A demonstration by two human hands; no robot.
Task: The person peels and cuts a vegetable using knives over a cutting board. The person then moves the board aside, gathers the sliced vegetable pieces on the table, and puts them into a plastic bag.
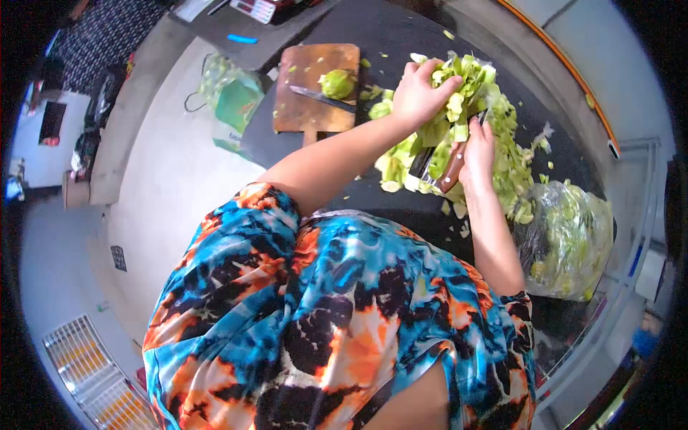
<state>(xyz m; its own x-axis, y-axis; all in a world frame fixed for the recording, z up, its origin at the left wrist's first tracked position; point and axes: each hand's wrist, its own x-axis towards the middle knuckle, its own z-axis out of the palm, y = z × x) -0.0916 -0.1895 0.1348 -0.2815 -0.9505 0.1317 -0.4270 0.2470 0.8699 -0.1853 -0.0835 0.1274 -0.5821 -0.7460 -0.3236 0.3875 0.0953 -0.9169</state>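
My left hand (421, 94) has its fingers curled around a bunch of cut, pale green vegetable pieces (469, 75), raised over the heap. My right hand (479, 154) is closed on a knife with a brown, riveted handle (453, 170), just below the bunch. Most of its blade is hidden by the pieces and fingers; a dark part shows by the right thumb. Under both hands a large heap of chopped green vegetable (505, 161) spreads over the dark table (398, 54).
To the left, a wooden cutting board (315, 57) holds a round green vegetable (337, 84) and a second knife (322, 99). A plastic bag of greens (570, 240) stands at the right. A green and white bag (236, 107) is left of the board.
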